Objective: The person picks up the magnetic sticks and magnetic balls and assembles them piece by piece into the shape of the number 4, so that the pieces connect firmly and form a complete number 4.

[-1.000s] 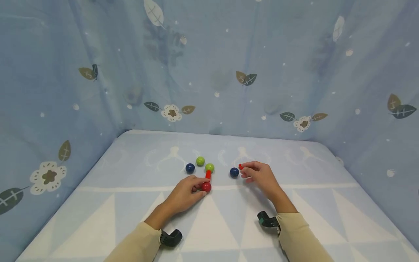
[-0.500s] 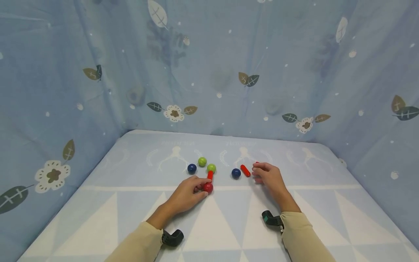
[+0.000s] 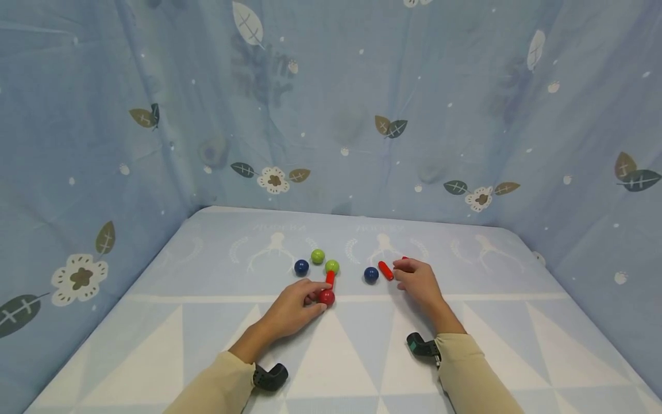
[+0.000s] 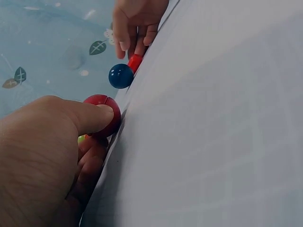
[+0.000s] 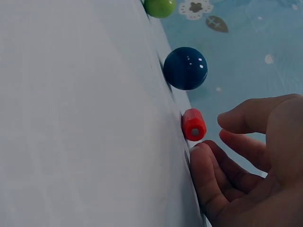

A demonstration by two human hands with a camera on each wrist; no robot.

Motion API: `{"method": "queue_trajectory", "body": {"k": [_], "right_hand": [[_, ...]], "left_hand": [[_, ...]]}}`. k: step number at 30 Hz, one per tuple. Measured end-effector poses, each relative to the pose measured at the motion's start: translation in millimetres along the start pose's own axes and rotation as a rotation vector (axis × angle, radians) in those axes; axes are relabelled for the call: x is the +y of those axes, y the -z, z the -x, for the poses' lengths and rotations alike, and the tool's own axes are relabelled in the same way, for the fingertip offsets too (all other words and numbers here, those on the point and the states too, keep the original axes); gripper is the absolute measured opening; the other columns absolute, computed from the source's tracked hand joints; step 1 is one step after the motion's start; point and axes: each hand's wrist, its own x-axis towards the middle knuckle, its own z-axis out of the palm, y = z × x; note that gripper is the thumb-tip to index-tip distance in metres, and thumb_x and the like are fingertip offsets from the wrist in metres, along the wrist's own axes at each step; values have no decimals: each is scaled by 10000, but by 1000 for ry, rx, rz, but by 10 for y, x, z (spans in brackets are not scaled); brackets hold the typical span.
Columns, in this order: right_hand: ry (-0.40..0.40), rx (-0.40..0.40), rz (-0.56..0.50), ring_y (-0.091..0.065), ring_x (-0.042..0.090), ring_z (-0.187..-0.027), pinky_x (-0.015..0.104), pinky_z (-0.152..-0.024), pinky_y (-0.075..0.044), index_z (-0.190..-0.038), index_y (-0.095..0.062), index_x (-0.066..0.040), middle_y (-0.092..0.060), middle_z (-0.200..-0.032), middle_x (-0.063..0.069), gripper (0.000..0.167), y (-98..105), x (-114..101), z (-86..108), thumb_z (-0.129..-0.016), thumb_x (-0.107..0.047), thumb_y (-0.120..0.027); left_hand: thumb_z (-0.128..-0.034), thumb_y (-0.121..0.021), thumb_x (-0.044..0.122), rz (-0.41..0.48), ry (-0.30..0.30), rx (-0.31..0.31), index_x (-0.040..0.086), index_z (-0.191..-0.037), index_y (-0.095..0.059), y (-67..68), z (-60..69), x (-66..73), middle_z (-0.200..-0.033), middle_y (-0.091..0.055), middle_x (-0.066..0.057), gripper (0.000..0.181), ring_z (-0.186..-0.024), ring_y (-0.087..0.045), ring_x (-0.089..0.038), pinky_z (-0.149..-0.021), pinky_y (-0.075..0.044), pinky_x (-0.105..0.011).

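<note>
Thumb and fingers of the left hand [image 3: 292, 309] grip a red ball [image 3: 327, 297] on the table; the left wrist view shows the thumb pressed on the red ball [image 4: 105, 115]. A red rod [image 3: 330, 279] runs from that ball to a green ball [image 3: 332, 267]. The right hand [image 3: 420, 285] is just right of a loose red rod [image 3: 385, 271]. In the right wrist view its fingers are spread and slightly bent beside the red rod [image 5: 194, 125], holding nothing visible. Another red piece [image 3: 405, 258] shows partly behind the right hand.
A dark blue ball [image 3: 371, 275] lies left of the loose rod. Another dark blue ball [image 3: 301, 267] and a second green ball [image 3: 318, 256] lie beyond the left hand. A patterned blue curtain [image 3: 320, 115] stands behind the table [image 3: 331, 368].
The right hand has moved right from beside the blue ball, and the loose red rod, mostly hidden by its fingers earlier, now lies exposed. The left hand keeps its grip on the red ball.
</note>
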Motion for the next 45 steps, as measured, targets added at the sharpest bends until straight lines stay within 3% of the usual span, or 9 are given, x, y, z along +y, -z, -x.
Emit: {"method": "queue_trajectory", "body": {"k": [6, 11, 28, 38, 45], "right_hand": [[63, 10, 137, -616, 260, -959, 315, -785, -544, -1235, -667, -23, -653, -1188, 151, 308, -38, 4, -22, -946, -128, -651], [99, 22, 232, -608, 283, -1006, 421, -877, -514, -1195, -682, -25, -670, -1139, 143, 296, -76, 4, -41, -922, -139, -680], [147, 71, 313, -622, 267, -912, 441, -851, -506, -1118, -704, 4, -696, -987, 117, 248, -148, -52, -50, -887, -85, -703], [101, 63, 342, -618, 325, -1032, 471, -926, -508, -1183, -709, -1, -685, -1154, 191, 294, -165, -70, -15, -913, -116, -685], [113, 47, 357, -607, 354, -1062, 478, -911, -510, -1180, -709, 18, -682, -1164, 202, 300, -149, -72, 6, -913, -112, -667]], "left_hand": [[-903, -753, 158, -1, 16, -8, 159, -1321, -657, 2, -5, 10, -1000, -601, 78, 429, -876, -556, -91, -792, -503, -275], [-901, -756, 149, 1, 9, -10, 151, -1315, -660, 5, -4, 2, -1011, -608, 65, 425, -885, -561, -100, -796, -508, -289], [-905, -752, 152, 11, 9, -11, 152, -1319, -658, 25, 6, 7, -1014, -606, 65, 424, -888, -558, -98, -797, -503, -291], [-903, -749, 140, 6, 11, -10, 156, -1314, -661, 24, 11, 11, -1014, -609, 57, 420, -890, -561, -107, -799, -501, -299], [-902, -751, 152, 17, 10, -15, 156, -1321, -657, 26, 19, 13, -1016, -607, 63, 429, -891, -562, -103, -799, -507, -289]]}}
